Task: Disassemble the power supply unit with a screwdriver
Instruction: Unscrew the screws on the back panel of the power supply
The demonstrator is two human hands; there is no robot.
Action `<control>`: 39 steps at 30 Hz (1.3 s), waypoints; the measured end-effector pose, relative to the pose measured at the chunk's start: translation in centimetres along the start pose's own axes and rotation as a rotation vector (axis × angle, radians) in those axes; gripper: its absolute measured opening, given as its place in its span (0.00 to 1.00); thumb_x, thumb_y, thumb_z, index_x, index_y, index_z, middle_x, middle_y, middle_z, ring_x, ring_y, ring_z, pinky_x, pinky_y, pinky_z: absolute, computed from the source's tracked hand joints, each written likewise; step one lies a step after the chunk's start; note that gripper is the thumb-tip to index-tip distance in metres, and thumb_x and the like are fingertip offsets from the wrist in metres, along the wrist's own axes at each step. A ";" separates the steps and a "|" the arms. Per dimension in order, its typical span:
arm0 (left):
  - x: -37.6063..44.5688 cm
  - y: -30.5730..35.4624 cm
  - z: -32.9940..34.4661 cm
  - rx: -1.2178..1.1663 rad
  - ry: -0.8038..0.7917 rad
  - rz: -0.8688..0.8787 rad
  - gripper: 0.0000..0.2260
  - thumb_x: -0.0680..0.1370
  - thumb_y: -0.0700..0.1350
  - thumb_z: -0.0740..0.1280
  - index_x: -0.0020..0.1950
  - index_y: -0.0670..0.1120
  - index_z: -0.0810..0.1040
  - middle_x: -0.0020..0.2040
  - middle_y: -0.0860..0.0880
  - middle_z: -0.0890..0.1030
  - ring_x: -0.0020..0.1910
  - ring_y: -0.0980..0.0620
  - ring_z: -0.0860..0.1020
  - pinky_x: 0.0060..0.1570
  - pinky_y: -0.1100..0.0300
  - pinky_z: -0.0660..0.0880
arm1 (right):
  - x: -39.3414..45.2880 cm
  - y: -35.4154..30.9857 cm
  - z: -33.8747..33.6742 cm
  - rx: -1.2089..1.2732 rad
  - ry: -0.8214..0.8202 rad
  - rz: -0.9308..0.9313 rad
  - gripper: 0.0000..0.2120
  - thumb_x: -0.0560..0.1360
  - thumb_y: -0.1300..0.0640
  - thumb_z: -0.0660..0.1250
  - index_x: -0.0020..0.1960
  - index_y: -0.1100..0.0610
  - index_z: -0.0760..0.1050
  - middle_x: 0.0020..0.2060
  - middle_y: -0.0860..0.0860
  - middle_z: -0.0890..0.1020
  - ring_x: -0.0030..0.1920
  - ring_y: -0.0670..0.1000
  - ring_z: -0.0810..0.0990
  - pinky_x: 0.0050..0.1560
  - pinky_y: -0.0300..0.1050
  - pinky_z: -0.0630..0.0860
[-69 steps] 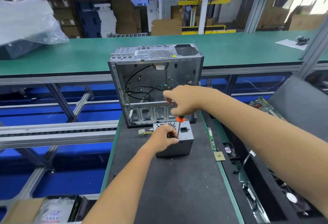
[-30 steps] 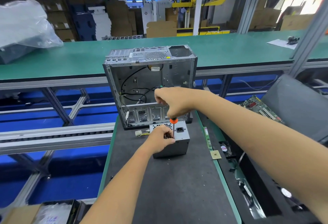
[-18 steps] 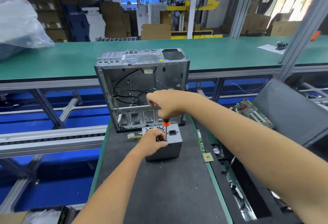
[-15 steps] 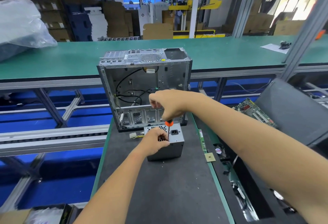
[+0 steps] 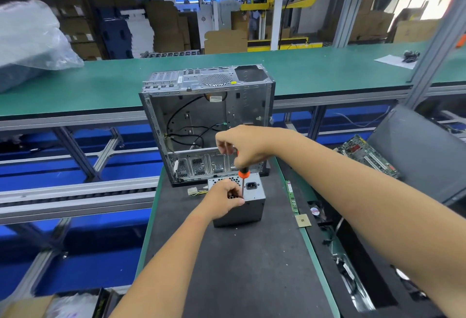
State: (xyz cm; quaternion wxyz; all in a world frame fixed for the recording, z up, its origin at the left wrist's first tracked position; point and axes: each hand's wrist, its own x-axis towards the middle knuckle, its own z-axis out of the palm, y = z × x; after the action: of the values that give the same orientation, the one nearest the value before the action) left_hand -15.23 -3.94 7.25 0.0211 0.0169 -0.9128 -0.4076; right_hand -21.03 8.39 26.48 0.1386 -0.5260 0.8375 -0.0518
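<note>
A grey metal power supply unit (image 5: 242,204) stands on the dark mat of the workbench (image 5: 252,267), just in front of an emptied computer case (image 5: 206,126) and slightly right of the case's middle. Its perforated rear panel, with the black mains socket, faces upward toward the camera, while one dark side wall faces the person; its short bundle of wires with a white connector (image 5: 194,191) trails out to the left along the mat. The left hand (image 5: 224,200) rests on the top of the unit with fingers curled over the near edge, gripping it near the vent holes. The right hand (image 5: 244,146) hovers above, fingers and thumb closed round the handle of a screwdriver (image 5: 242,179), whose orange collar shows just below the fist. The screwdriver's long axis runs nearly vertical, handle up and thin shaft pointing straight down, with the tip meeting the unit's upper panel right beside the left fingertips; whether it sits in a screw head cannot be told. The case stands upright with its open side toward the person, black cables looping inside. To the right of the mat, a narrow green circuit strip (image 5: 291,196) and a small square chip (image 5: 302,220) lie on the bench edge, and a motherboard (image 5: 365,156) lies farther right.
</note>
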 end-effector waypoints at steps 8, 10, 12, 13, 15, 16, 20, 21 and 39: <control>0.1 -0.1 0.0 0.009 -0.001 0.002 0.12 0.71 0.42 0.74 0.35 0.55 0.74 0.41 0.53 0.73 0.36 0.59 0.69 0.39 0.69 0.66 | 0.7 0.1 0.9 -0.189 0.106 0.174 0.08 0.80 0.51 0.56 0.48 0.55 0.64 0.35 0.49 0.69 0.37 0.55 0.75 0.31 0.46 0.66; 0.1 -0.1 0.1 0.013 -0.001 0.000 0.13 0.71 0.42 0.74 0.35 0.56 0.73 0.41 0.53 0.73 0.36 0.59 0.69 0.39 0.69 0.66 | 0.8 0.1 0.8 -0.122 0.075 0.160 0.02 0.78 0.58 0.58 0.50 0.56 0.65 0.36 0.51 0.71 0.36 0.55 0.77 0.31 0.46 0.70; 0.1 0.0 0.0 0.015 -0.006 -0.002 0.12 0.71 0.42 0.74 0.35 0.56 0.73 0.41 0.53 0.73 0.36 0.59 0.69 0.40 0.68 0.66 | 0.4 0.0 0.3 -0.066 0.041 0.087 0.09 0.75 0.60 0.62 0.54 0.54 0.67 0.40 0.51 0.74 0.38 0.51 0.76 0.33 0.45 0.69; 0.0 0.0 -0.1 0.013 -0.007 -0.004 0.12 0.71 0.42 0.74 0.35 0.55 0.73 0.41 0.52 0.73 0.36 0.59 0.68 0.40 0.67 0.66 | 0.3 -0.1 0.1 -0.045 0.021 0.050 0.12 0.73 0.61 0.65 0.55 0.54 0.68 0.43 0.50 0.75 0.39 0.49 0.74 0.34 0.44 0.68; 0.0 0.1 -0.1 0.009 -0.010 -0.005 0.12 0.71 0.42 0.74 0.35 0.54 0.73 0.42 0.52 0.73 0.36 0.59 0.68 0.40 0.67 0.66 | 0.0 -0.2 0.0 -0.021 -0.011 0.011 0.17 0.69 0.61 0.69 0.56 0.54 0.70 0.46 0.50 0.75 0.39 0.45 0.72 0.34 0.41 0.67; 0.0 0.2 -0.2 0.008 -0.011 -0.005 0.11 0.71 0.42 0.74 0.36 0.54 0.74 0.42 0.51 0.73 0.36 0.59 0.69 0.40 0.66 0.67 | 0.0 -0.2 0.0 -0.030 -0.012 0.009 0.18 0.68 0.61 0.70 0.56 0.54 0.70 0.46 0.49 0.75 0.39 0.45 0.71 0.34 0.40 0.66; -0.3 0.4 -0.2 -0.009 -0.011 -0.006 0.05 0.71 0.42 0.73 0.41 0.50 0.79 0.44 0.51 0.75 0.38 0.57 0.71 0.41 0.67 0.67 | 0.1 -0.1 0.7 -0.103 0.067 0.083 0.12 0.76 0.49 0.64 0.53 0.55 0.67 0.37 0.48 0.72 0.39 0.50 0.72 0.34 0.45 0.66; -0.3 0.4 -0.2 -0.014 -0.011 -0.011 0.04 0.72 0.42 0.73 0.42 0.50 0.80 0.44 0.51 0.75 0.39 0.56 0.72 0.41 0.66 0.67 | 0.2 -0.1 0.7 -0.111 0.085 0.116 0.09 0.79 0.49 0.59 0.51 0.55 0.66 0.36 0.49 0.72 0.39 0.52 0.73 0.34 0.46 0.66; -0.5 0.9 -0.1 -0.011 -0.005 -0.026 0.04 0.72 0.40 0.74 0.42 0.48 0.81 0.45 0.49 0.75 0.42 0.54 0.72 0.43 0.70 0.68 | 0.0 -0.2 0.5 -0.018 0.006 0.026 0.12 0.73 0.61 0.65 0.55 0.55 0.68 0.45 0.51 0.76 0.37 0.47 0.73 0.33 0.42 0.66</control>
State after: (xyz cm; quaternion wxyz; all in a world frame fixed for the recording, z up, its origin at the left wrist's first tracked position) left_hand -14.71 -3.44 7.99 0.0138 0.0278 -0.9102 -0.4130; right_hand -20.71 8.30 26.10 0.1317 -0.5162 0.8452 -0.0440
